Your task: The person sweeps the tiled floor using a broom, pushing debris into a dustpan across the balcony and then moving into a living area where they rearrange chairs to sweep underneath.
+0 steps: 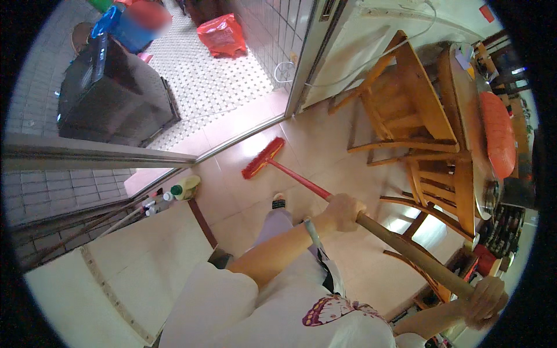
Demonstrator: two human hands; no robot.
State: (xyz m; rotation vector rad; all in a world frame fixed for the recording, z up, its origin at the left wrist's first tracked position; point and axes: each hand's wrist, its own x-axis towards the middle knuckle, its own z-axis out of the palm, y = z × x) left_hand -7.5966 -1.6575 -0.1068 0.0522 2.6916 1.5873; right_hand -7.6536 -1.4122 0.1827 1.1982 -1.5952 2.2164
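Note:
A broom slants across the middle of the view, its red bristle head [263, 158] down on the tiled floor close to a doorway track. My left hand [346, 212] is wrapped around the broom handle [404, 243], where the red lower part gives way to the tan upper part. At the far right, my right hand [485, 302] grips the handle's top end, which its fingers hide. One sandalled foot [279, 201] shows below my left forearm.
Wooden chairs [404, 95] stand on the right by a wooden table [454, 100]. A metal door track [239, 138] borders a mosaic-tiled room holding a dark box-shaped object [113, 95] and a red plastic bag [223, 37]. Bottles [186, 188] stand beside a pale cabinet [143, 265] at left.

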